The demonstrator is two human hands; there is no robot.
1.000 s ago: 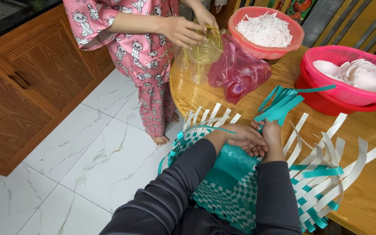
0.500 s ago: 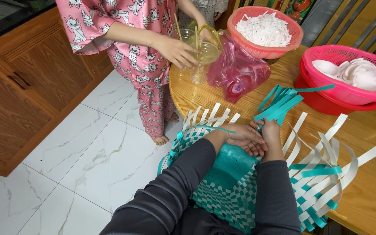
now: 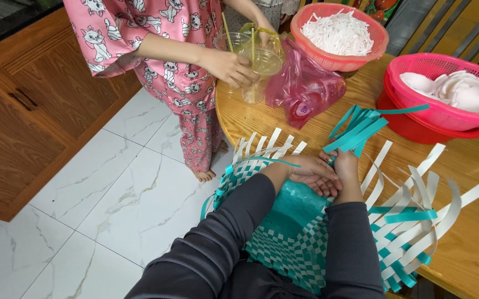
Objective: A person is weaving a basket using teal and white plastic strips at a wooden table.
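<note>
A half-woven basket (image 3: 295,249) of teal and white flat strips lies at the round wooden table's (image 3: 472,243) near edge. My left hand (image 3: 308,173) rests palm down on its far rim. Beside it, my right hand (image 3: 343,166) pinches a bundle of teal strips (image 3: 358,128) that fan up and to the right. Loose white strip ends (image 3: 433,194) splay out on the right, and more white ends (image 3: 267,143) stick up behind my left hand. Both my arms wear dark grey sleeves.
Another person in pink patterned pyjamas stands at the table's left edge, a hand (image 3: 228,66) on a clear plastic cup (image 3: 259,69). Nearby sit a pink plastic bag (image 3: 303,86), an orange basket of white shreds (image 3: 339,36) and a pink basket with white pieces (image 3: 444,88). Wooden cabinet (image 3: 34,116) left; marble floor.
The other person's hand and plastic cup have come lower and closer along the table's left edge. My hands stay at the basket rim with only small finger shifts.
</note>
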